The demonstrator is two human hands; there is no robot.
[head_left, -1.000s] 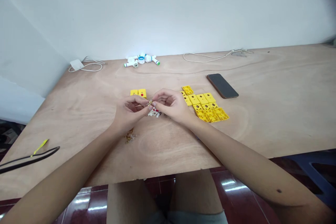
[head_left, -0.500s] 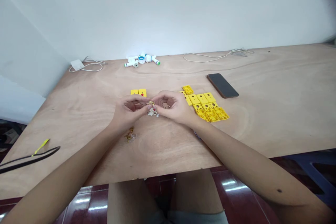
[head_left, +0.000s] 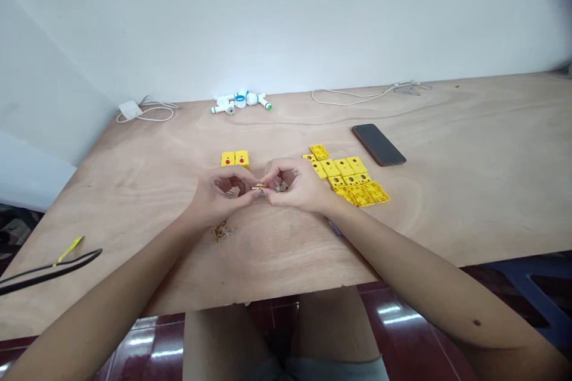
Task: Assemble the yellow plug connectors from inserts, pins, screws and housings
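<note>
Between the fingertips of both hands is a small gold-coloured metal piece (head_left: 260,187), too small to name exactly. My left hand (head_left: 221,191) pinches it from the left, thumb and forefinger closed. From the other side my right hand (head_left: 295,184) pinches it the same way. Small pale parts on the table are mostly hidden behind the hands. Just beyond my left hand stand two yellow boxes with red buttons (head_left: 235,159). A little pile of brass and clear bits (head_left: 221,231) lies below my left wrist. Several yellow plastic housings (head_left: 353,175) lie right of my right hand.
A dark phone (head_left: 379,144) lies at the right. White pipe-like fittings (head_left: 241,101) and a white cable (head_left: 357,96) lie along the wall. At the back left is a charger with its cord (head_left: 130,110). A black cable (head_left: 67,268) crosses the left edge of the wooden table (head_left: 447,190).
Both hands have shifted slightly, with the gold piece a little lower and nearer to me. The pale parts under the fingers are now more covered, and both red buttons show.
</note>
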